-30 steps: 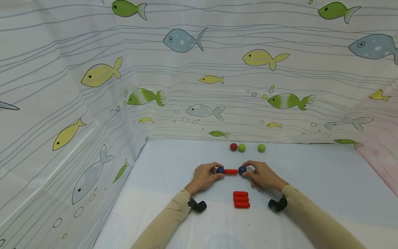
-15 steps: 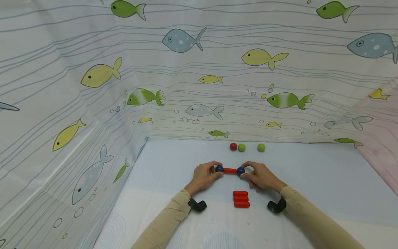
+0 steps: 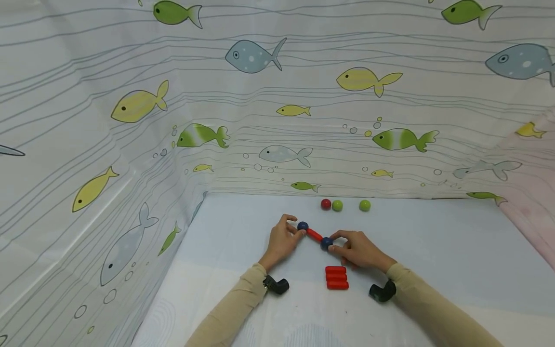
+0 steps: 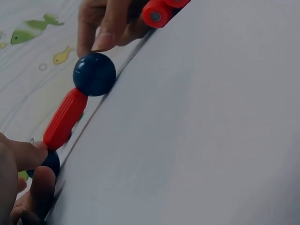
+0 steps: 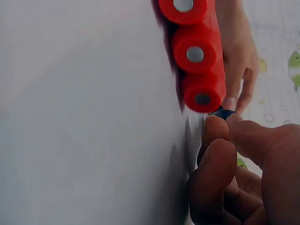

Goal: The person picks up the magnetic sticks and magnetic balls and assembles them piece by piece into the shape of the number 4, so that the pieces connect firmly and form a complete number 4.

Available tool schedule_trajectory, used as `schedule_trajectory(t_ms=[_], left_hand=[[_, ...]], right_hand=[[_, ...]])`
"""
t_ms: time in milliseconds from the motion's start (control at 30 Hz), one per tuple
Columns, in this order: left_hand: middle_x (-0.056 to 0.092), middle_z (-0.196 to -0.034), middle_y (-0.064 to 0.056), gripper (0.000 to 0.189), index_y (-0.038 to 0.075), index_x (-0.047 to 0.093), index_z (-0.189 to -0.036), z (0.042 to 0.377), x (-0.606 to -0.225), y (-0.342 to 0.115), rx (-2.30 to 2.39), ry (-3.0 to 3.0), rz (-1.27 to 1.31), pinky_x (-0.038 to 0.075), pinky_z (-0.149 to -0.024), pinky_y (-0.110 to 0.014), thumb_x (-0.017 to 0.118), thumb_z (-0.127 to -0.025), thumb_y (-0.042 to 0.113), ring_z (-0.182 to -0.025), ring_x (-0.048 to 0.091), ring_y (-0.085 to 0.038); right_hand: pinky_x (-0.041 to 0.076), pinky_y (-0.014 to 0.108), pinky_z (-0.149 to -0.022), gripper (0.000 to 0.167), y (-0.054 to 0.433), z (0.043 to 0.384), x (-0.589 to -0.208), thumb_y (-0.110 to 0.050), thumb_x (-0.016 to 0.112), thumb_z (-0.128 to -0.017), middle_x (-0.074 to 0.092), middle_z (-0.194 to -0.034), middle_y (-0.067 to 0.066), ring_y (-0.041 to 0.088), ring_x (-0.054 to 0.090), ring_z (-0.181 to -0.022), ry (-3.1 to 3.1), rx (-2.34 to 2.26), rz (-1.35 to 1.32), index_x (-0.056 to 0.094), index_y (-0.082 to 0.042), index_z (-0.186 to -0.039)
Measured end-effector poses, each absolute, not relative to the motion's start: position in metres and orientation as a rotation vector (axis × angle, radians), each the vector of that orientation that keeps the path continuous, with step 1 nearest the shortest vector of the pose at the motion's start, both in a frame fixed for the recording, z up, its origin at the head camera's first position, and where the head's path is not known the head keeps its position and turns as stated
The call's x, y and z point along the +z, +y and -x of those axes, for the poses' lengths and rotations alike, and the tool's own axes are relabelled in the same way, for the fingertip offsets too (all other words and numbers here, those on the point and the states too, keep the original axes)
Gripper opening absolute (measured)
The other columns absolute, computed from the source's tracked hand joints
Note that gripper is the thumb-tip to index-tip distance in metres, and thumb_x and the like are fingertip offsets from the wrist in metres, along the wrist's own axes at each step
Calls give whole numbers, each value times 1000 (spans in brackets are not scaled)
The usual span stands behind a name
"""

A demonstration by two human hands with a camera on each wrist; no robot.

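1. Nearest us, at the bottom of the head view, we see the tan left sleeve [image 3: 230,306] and the tan right sleeve [image 3: 438,306], with a black left wrist camera [image 3: 277,285] and a black right wrist camera [image 3: 382,291] at the cuffs.
2. Below the centre of the frame, we find three red rods [image 3: 336,277] lying side by side on the pale table [image 3: 451,250]; the right wrist view shows us round, silver-coloured insets in their ends.
3. Just beyond them, right of centre, the right hand [image 3: 362,249] pinches the near blue ball [image 3: 326,244] between thumb and fingers.
4. From that ball, we follow a fluted red connecting rod [image 3: 314,235], slanting towards the upper left and touching a ball at each end.
5. At its upper-left end is the far blue ball [image 3: 302,226]; in the left wrist view, we see the left hand [image 3: 281,243] pinching it between thumb and finger.
6. Near the table's back edge, we see a red ball [image 3: 325,204] just beside a green ball [image 3: 337,206], and another green ball [image 3: 364,206] farther right.
7. Farthest off, a fish-printed sheet [image 3: 329,132] fills the top of our view.
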State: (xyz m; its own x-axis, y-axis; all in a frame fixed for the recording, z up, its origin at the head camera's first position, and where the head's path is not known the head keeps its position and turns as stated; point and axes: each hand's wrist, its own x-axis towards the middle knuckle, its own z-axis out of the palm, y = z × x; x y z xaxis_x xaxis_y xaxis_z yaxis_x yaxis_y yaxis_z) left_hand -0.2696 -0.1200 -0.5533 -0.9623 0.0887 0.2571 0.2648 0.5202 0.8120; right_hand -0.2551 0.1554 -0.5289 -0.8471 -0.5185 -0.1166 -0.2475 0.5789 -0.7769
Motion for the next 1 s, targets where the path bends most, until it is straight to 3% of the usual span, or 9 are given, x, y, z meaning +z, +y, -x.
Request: schedule_trajectory(t_ms=[133,267,367,633,1000], left_hand=[[73,-83,-10,31,3,61,-118,270,-551,-117,-1582,-2538,176,52,-50,-26,79,-97,16,-45,60,-8],[68,-71,-3,17,6,68,-99,274,-548,-112,-1574,-2518,66,49,-44,-26,75,-99,21,-37,55,-6],[64,-63,1,24,9,73,-86,276,-546,-109,-1517,-2526,16,45,-41,-25,73,-101,28,-35,52,-6],[65,-65,10,40,18,75,-77,273,-542,-103,-1197,-2719,99,42,-58,-27,76,-92,55,-59,55,-6],[63,-64,10,35,20,74,-72,267,-541,-102,-1094,-2753,154,39,-59,-26,79,-87,51,-59,53,-6]], right_hand=[[43,24,-49,43,148,251,-530,-34,73,-101,61,-60,-4,11,53,-49,2484,-1130,684,66,-9,-136],[43,24,-50,42,140,249,-528,-33,73,-101,60,-60,-6,9,54,-50,2481,-1109,729,67,-11,-136],[44,24,-51,39,137,250,-526,-32,73,-102,59,-60,-7,8,54,-52,2480,-1085,766,68,-13,-136],[46,23,-55,34,151,250,-524,-33,73,-101,60,-65,-10,7,56,-57,2536,-1050,814,72,-15,-130],[47,21,-65,17,178,237,-511,-34,76,-98,66,-83,-10,4,57,-72,2357,-994,933,76,-18,-105]])
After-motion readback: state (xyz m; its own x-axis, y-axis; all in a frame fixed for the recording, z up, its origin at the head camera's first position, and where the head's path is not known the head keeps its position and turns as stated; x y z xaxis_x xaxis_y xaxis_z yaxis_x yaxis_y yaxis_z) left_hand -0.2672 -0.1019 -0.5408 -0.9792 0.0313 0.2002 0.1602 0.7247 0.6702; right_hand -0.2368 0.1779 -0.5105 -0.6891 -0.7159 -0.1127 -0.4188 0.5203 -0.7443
